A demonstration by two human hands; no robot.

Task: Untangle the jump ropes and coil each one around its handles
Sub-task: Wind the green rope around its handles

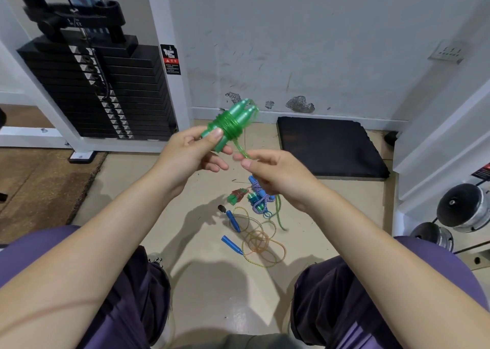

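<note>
- Nearest the viewer, two purple-clad knees (111,290) are seen, one at each side, with the bare forearms reaching forward above them.
- On the floor (212,290) between the knees, an uncoiled jump rope (261,242) with two blue handles (232,242) is shown in loose orange-yellow loops; this one is judged not yet done.
- Just beyond that loose rope, a small green-and-red bundle (234,197) and a blue bundle with purple-white cord (258,200) are laid, both apparently already wound.
- Above these bundles, the right hand (275,176) is closed in a pinch on the free end of the green rope (241,148), thumb and forefinger together; the other fingers are curled.
- Left of the right hand, the left hand (191,155) is clamped around the paired green handles (233,122), thumb pressed on top, the lower fingers only partly curled beneath.
- The green rope is wound in tight turns about the middle of the handles; only a short tail is left between the hands.
- Risk, as judged: if the tail is released before being tucked, the springy turns could loosen and slide off the tapered handle ends; a slack left-hand grip could let the two handles splay.
- Beyond the green handles, a black mat (331,147) against the wall and a weight stack (100,91) to the left are visible.
</note>
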